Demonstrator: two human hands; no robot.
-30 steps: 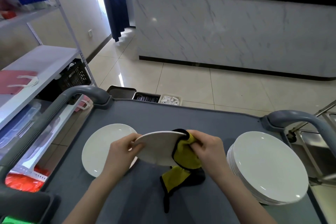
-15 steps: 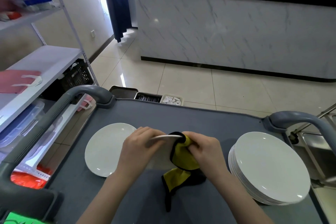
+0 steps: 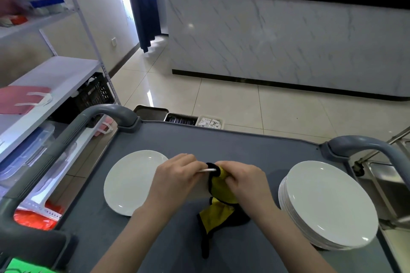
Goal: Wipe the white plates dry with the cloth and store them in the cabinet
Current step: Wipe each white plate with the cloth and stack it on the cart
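My left hand (image 3: 177,178) grips a white plate (image 3: 206,170) held on edge above the cart, so only its thin rim shows. My right hand (image 3: 243,180) holds a yellow cloth with black trim (image 3: 216,210) pressed around the plate's right edge; the cloth's tail hangs down to the cart top. A single white plate (image 3: 129,182) lies flat on the cart to the left. A stack of several white plates (image 3: 328,204) stands on the right.
The grey cart top (image 3: 244,146) has handles at left (image 3: 66,139) and right (image 3: 366,146). A metal shelf rack (image 3: 55,82) with boxes stands to the left. Small trays (image 3: 180,118) sit past the cart's far edge. A marble counter (image 3: 288,44) lies beyond the tiled floor.
The held plate tipped from a tilted, face-showing angle to nearly edge-on. My left hand moved over its top rim while my right hand kept the cloth on its right edge.
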